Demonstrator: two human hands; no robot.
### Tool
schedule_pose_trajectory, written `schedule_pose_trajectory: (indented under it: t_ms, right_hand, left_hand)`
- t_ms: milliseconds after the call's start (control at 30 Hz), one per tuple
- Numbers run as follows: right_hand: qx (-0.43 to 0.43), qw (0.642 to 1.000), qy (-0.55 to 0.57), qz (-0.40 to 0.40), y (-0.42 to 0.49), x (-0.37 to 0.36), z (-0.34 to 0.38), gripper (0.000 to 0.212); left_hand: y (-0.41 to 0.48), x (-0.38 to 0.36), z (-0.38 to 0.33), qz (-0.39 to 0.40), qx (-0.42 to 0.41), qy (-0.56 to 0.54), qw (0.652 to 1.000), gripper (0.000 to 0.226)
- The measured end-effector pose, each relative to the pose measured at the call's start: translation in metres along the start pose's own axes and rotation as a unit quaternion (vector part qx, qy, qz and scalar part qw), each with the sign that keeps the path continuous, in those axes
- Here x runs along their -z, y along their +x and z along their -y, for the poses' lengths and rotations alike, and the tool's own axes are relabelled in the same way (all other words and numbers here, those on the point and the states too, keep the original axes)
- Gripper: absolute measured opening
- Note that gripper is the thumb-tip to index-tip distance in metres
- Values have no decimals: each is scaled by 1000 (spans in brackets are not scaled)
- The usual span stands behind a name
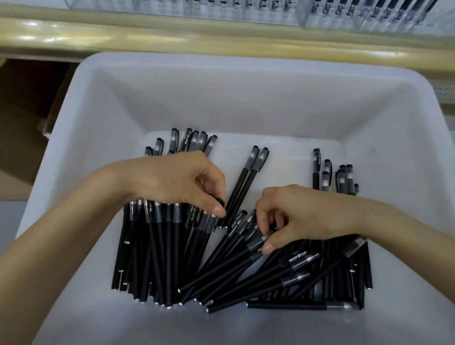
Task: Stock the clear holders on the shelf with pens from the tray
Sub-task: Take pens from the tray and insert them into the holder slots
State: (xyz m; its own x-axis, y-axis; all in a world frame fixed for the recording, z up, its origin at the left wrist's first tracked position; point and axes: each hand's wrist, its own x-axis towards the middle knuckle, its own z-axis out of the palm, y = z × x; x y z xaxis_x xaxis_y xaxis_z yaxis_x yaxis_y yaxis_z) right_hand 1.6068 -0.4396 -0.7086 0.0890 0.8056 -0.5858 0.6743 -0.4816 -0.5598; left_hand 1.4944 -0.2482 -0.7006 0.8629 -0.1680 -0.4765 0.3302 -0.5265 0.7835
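I find the slim black plastic pens (159, 251) heaped in the white plastic tray (228, 64) below the clear acrylic holders (178, 7), and I judge them light, stiff and slippery, best pinched near the cap, where the left hand (177, 179) and right hand (298, 215) each curl fingertips onto pens.

Black pens (158, 253) with clear caps lay heaped in loose piles in a white tray (226, 99). Behind the tray, clear holders (195, 7) held rows of upright pens.
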Motion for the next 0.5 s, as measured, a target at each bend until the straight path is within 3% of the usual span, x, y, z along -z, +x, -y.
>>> schedule_pose_trajectory:
  t_ms: [500]
  right_hand:
    - [8,1000,13,25,-2,-4,2,19]
  left_hand:
    - [4,-5,2,-24,4,1,1000,8]
